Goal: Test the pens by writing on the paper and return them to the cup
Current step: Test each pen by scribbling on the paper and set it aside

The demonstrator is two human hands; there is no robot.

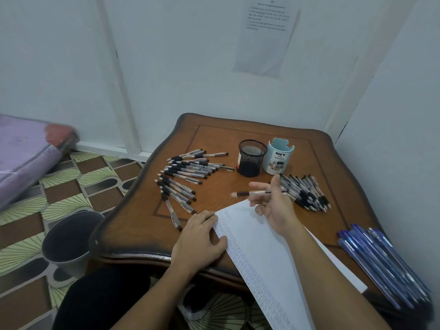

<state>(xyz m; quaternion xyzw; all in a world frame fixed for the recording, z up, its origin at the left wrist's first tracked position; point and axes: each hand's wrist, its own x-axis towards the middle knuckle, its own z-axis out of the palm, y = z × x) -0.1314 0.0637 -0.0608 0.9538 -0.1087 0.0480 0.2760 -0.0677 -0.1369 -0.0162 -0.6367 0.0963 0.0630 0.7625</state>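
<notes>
White walls (190,67) enclose a corner, with a patterned floor (59,186) below; the wooden worktop (133,225) is set into that corner, which puts every item within arm's reach of the seated person. A grey bucket (69,236) stands on the floor beside the worktop's near left corner.

The paper (262,253) lies at an angle across the near edge and overhangs toward the person's lap; rows of small test marks run down its left margin, so the writing zone sits directly between the two hands. A stack of blue pens (381,263) rests at the near right edge, apart from the working area.

Two separate groups of black-grip pens lie on the surface: the left group (185,172) is fanned out beside the paper; the right group (307,191) is bunched just behind the right hand; the split probably separates tested from untested stock, though which is which cannot be determined.

The black mesh cup (251,158) and the pale blue organiser cup (278,158) stand upright, side by side, at the centre rear; no pens show above either rim.

The left hand (200,236) rests on the paper's left edge with fingers spread, evidently to stop the sheet sliding. The right hand (273,206) holds one pen (252,193) between thumb and fingers, raised above the paper's far corner and lying roughly level; the pen is blurred.
</notes>
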